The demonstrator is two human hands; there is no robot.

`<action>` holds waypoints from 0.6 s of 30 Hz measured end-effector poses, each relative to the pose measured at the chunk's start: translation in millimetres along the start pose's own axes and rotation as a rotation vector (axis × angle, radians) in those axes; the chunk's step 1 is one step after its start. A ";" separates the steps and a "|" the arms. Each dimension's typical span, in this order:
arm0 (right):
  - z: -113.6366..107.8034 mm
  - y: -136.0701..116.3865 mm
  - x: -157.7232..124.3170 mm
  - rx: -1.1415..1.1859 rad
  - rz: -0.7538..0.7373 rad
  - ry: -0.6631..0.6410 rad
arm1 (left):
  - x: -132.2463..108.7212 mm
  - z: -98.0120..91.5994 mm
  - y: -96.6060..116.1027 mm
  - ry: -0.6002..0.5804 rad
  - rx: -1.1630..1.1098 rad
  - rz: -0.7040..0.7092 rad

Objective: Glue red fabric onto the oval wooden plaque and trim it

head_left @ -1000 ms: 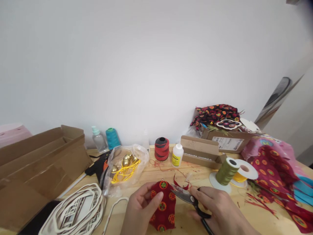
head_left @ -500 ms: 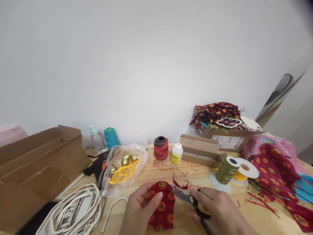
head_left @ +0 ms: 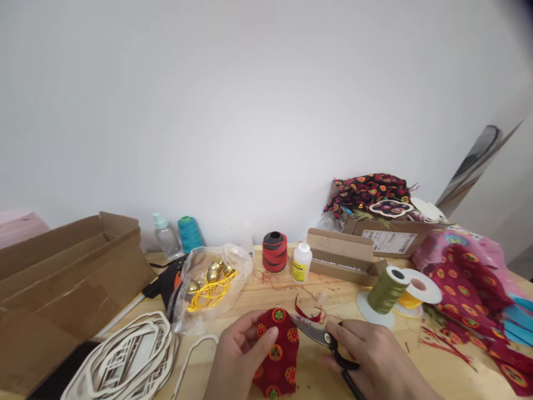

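Observation:
My left hand pinches a dark red fabric piece between thumb and fingers. Orange and green round flowers are printed on the cloth, which hangs upright near the table's front. Black-handled scissors are in my right hand, its fingers wrapped round the handles. Their blade tips point left and meet the cloth's upper right edge; whether the blades are parted is hard to see. Just behind the scissors lies a thin curled red fabric strip on the table.
Behind my hands stand a red thread spool and a white bottle. A clear bag holds gold bells and yellow cord. At left are white cut-out frames and a cardboard box; at right, a green thread spool and printed fabric.
Almost nothing differs. The view has shifted very slightly, while both hands keep their hold on the cloth and the scissors.

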State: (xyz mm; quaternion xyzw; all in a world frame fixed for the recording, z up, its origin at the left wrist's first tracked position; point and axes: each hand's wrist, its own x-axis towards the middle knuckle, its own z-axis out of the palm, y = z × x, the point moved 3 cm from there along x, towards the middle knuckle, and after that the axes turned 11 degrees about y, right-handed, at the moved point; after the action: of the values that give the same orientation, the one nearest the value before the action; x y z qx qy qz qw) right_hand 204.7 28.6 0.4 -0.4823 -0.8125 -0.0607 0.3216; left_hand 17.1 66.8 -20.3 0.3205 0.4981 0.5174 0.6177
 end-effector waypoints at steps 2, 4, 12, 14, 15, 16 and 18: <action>0.1 0.3 0.1 0.002 -0.002 0.008 | -0.1 0.2 -0.2 0.000 0.001 -0.008; -0.1 0.9 0.3 -0.001 -0.012 0.024 | 0.0 0.1 -0.3 -0.006 0.006 -0.010; 0.5 1.2 -2.3 0.003 -0.031 0.048 | 1.6 -1.7 -2.3 -0.024 0.019 -0.013; 1.9 2.4 -3.2 0.027 0.015 0.017 | 1.6 -1.7 -2.4 -0.032 0.016 -0.025; 2.9 3.8 -3.5 0.043 0.056 -0.011 | 1.4 -1.6 -2.2 -0.037 0.015 -0.029; 3.7 5.6 -3.6 0.067 0.107 -0.039 | 1.2 -1.6 -1.8 -0.039 0.015 -0.028; 4.7 9.6 -3.8 0.134 0.207 -0.094 | 0.8 -1.6 -0.7 -0.035 0.016 -0.019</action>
State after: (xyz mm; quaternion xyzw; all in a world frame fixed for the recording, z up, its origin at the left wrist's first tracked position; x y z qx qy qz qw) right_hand 211.7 32.7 -7.6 -0.5433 -0.7749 0.0501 0.3192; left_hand 15.8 67.2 -21.6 0.3298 0.4945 0.5019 0.6284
